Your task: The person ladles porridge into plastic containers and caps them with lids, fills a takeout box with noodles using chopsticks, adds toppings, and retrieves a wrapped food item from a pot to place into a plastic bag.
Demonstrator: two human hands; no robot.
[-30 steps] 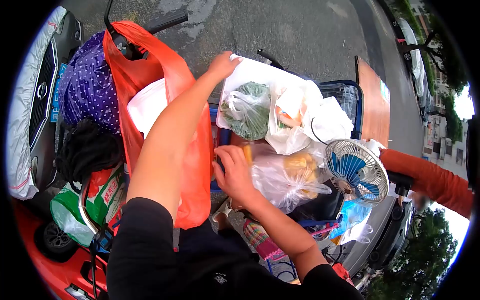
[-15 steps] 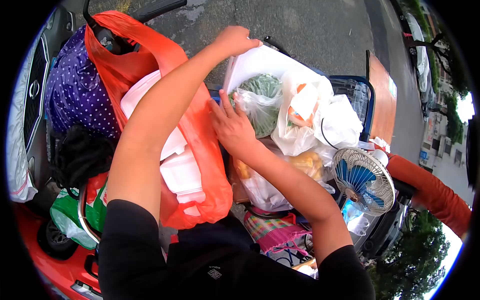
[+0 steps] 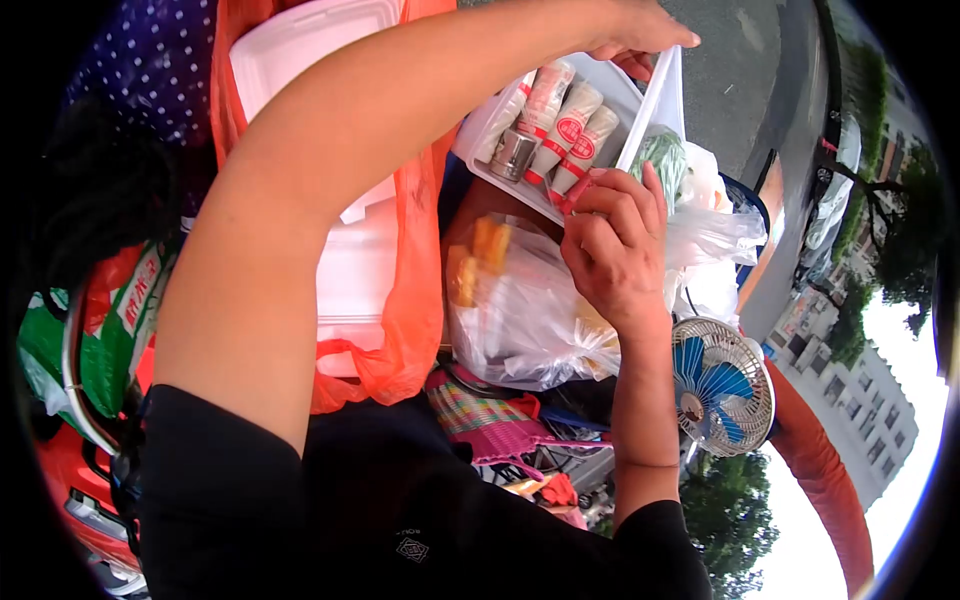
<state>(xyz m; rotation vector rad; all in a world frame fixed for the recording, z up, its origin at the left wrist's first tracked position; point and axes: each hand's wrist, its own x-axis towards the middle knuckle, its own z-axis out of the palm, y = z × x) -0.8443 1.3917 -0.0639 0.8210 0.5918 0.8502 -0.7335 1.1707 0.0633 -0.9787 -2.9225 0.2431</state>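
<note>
A white plastic box (image 3: 478, 140) stands open, and in it lie plastic-wrapped tubes of stacked cups (image 3: 568, 128) with red labels and a shiny metal tin (image 3: 513, 155). Its white lid (image 3: 655, 100) is tilted up on the right side. My left hand (image 3: 645, 38) grips the lid's far edge, thumb on one side and fingers beneath. At the lid's near end is my right hand (image 3: 615, 235), fingers curled about the edge; their exact contact is partly hidden. A bag of green vegetables (image 3: 663, 162) and white plastic bags (image 3: 712, 230) lie against the lid's other side.
Left of the box hangs a red plastic bag (image 3: 420, 250) of white foam containers (image 3: 355, 265). A clear bag with yellow food (image 3: 520, 310) sits nearer me. A small fan (image 3: 720, 388) stands at right, beside an orange-red tube-like shape (image 3: 815, 470).
The lid has been lifted and tilted to the right, baring the box's inside. Both hands moved right with it, and the bags on top shifted over. My view has also moved.
</note>
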